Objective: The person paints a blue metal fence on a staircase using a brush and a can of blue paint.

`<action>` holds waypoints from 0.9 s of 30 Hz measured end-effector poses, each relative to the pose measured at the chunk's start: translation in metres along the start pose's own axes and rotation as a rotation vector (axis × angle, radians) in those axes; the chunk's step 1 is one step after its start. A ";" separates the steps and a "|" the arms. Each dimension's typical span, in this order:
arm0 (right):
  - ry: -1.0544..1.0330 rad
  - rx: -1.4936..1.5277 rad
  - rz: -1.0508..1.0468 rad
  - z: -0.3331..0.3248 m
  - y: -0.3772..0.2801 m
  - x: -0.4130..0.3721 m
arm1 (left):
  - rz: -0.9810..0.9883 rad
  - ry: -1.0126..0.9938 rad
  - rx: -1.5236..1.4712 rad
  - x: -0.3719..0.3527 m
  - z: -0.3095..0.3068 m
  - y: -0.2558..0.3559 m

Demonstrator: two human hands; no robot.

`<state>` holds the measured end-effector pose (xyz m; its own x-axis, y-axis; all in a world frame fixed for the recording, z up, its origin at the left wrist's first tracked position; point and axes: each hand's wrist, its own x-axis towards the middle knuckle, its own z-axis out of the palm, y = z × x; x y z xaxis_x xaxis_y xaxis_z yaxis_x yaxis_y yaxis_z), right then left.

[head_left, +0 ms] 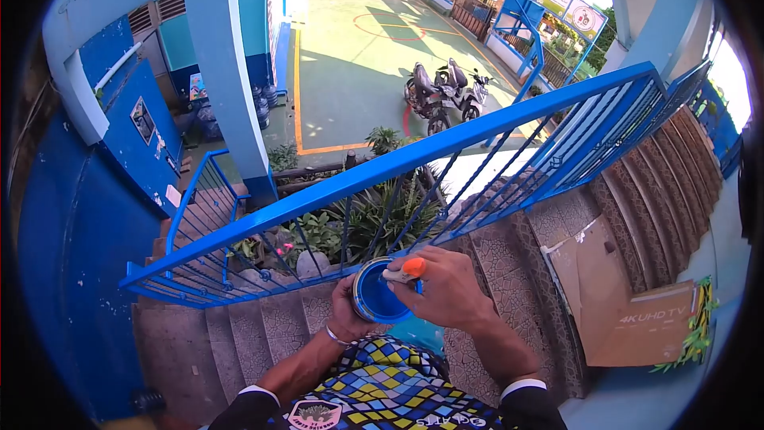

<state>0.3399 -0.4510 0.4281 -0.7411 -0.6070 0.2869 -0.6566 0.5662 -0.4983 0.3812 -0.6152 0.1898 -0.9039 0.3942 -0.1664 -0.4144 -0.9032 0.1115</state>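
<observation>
My left hand (347, 312) is wrapped round the left side of a paint can (360, 302), which holds blue paint (382, 296). In my right hand (447, 283) is a paintbrush (412, 267) with an orange-tipped handle, its lower end over the can's mouth. The bristles are hidden by my fingers and the can. Just beyond both hands runs a blue metal railing (414, 156) with twisted bars, sloping up to the right.
Stone-patterned steps (267, 326) lie below me, and more stairs (649, 191) climb at the right. A flattened cardboard box (593, 295) rests on them. Plants (398, 207) grow behind the railing. Motorcycles (438, 95) stand on the green court (342, 87). A blue door (139, 127) is at the left.
</observation>
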 end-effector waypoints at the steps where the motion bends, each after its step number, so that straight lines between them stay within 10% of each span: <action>1: -0.004 -0.027 -0.006 0.004 0.003 -0.001 | -0.009 -0.011 -0.004 0.001 -0.001 0.000; 27: 0.233 0.200 0.296 0.042 -0.040 0.020 | 0.125 -0.031 -0.277 -0.050 -0.068 0.029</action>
<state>0.3575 -0.5088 0.4195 -0.9206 -0.2790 0.2733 -0.3874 0.5637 -0.7295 0.4214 -0.6728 0.1348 -0.9505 0.2786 -0.1375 -0.2592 -0.9551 -0.1433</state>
